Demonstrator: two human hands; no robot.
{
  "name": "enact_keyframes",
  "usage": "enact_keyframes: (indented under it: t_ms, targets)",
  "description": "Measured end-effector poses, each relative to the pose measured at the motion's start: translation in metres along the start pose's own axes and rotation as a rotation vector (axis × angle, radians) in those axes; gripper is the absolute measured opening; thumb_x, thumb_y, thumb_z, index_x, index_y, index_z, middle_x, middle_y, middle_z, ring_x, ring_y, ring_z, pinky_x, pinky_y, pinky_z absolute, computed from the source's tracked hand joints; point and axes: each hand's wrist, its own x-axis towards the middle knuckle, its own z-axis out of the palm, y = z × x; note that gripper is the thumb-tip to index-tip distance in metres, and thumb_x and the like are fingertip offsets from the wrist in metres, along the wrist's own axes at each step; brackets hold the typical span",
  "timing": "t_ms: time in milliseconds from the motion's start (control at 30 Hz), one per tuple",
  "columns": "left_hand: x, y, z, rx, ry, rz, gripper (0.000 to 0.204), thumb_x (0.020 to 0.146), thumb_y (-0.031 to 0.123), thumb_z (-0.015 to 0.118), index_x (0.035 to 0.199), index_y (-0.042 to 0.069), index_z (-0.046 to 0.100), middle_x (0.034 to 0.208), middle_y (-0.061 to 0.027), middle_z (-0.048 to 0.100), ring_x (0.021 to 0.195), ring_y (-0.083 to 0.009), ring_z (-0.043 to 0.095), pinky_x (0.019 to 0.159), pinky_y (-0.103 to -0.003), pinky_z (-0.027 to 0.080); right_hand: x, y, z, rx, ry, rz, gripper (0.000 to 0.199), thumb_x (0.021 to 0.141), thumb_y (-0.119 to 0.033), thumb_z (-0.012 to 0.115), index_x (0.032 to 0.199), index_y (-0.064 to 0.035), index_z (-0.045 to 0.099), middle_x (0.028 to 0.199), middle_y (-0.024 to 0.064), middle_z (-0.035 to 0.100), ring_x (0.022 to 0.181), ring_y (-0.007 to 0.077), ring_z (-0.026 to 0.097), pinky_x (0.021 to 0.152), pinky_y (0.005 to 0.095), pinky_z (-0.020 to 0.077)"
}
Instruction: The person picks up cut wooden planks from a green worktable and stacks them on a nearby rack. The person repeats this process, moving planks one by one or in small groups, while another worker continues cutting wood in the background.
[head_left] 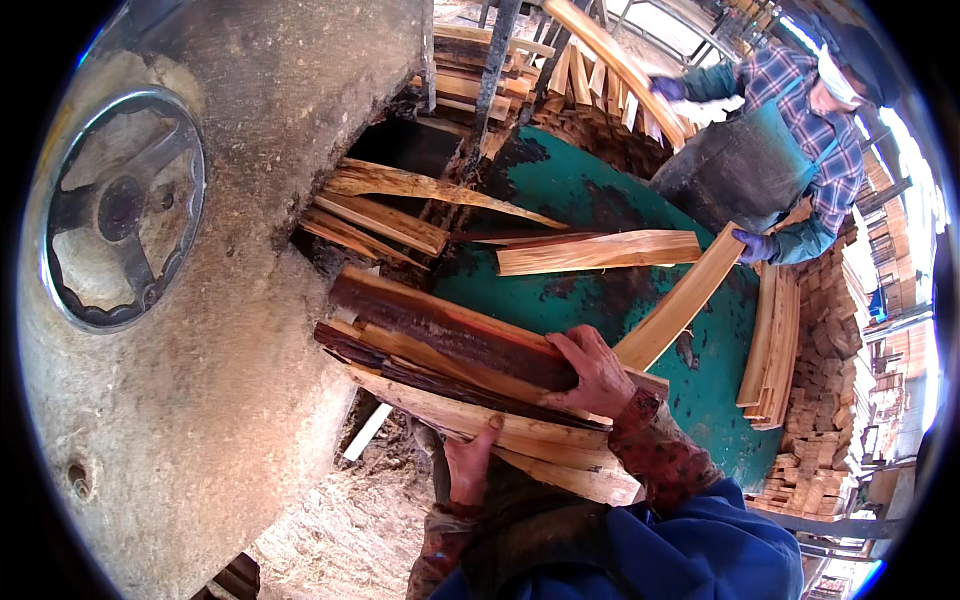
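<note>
- The stack of wood slabs (480,385), some edged with dark bark, is held over the near left side of the green desk (718,400), its left end reaching past that side.
- The right hand (592,375) is grasping the stack at its right end, above the near part of the desk, with the digits spread across the upper slabs.
- The left hand (470,462) is grasping the stack from the near side, off the desk's near edge; its thumb presses against the lower slabs, and the other fingers are hidden.
- A pale board (600,252) lies across the middle of the desk.
- A pointed slab (430,190) and some short boards (385,220) lie at the desk's left side.
- A co-worker (800,150) stands at the desk's far right side; one gloved hand (757,246) grips a plank (680,305) slanting over the desk toward the right hand, though whether its lower end touches the stack cannot be told.
- The co-worker's other gloved hand (668,88) is at a long board (625,70) beyond the desk's far edge.
- A few boards (770,345) lie along the desk's right edge, and a wood pile (825,390) rises outside it.
- Left of the desk stands a dusty machine housing (280,100) with a handwheel (122,208).
</note>
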Motion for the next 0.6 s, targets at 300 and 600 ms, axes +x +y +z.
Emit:
enact_keyframes:
  t_ms: [300,600]
  targets:
    - [-0.001,-0.002,0.002,-0.057,0.016,-0.029,0.073,0.075,0.011,0.079,0.135,-0.005,0.042,0.128,-0.0137,0.053,0.113,-0.0238,0.052,0.100,-0.035,0.041,-0.017,0.007,0.006,0.048,-0.119,-0.080,0.054,0.085,-0.037,0.067,0.124,-0.0024,0.055,0.111,0.0182,0.053,0.105,0.0363,0.052,0.092,0.0436,0.0446]
    - [-0.002,0.000,0.001,-0.041,0.007,-0.014,0.074,0.076,0.014,0.080,0.136,-0.005,0.041,0.130,-0.0127,0.052,0.114,-0.0228,0.051,0.100,-0.034,0.040,0.035,-0.005,-0.020,0.063,-0.043,-0.104,0.037,0.084,-0.028,0.068,0.109,-0.0010,0.062,0.093,0.0169,0.061,0.084,0.0350,0.062,0.069,0.0419,0.0512]
